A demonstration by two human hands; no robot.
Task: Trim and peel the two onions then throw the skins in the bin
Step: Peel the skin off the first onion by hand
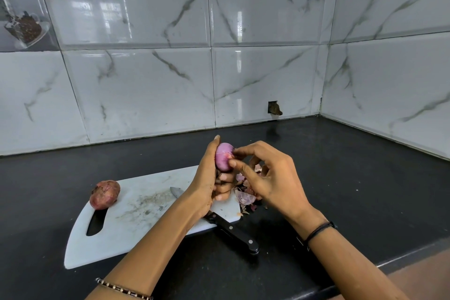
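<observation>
Purple onion [222, 159] stands upright in the left hand [207, 179], fingers curled round it; the right hand [271, 178] has its fingers pinching skin [229, 155] on its side.

- I can read no words, labels, brands, numbers or signs on anything in front of me.
</observation>
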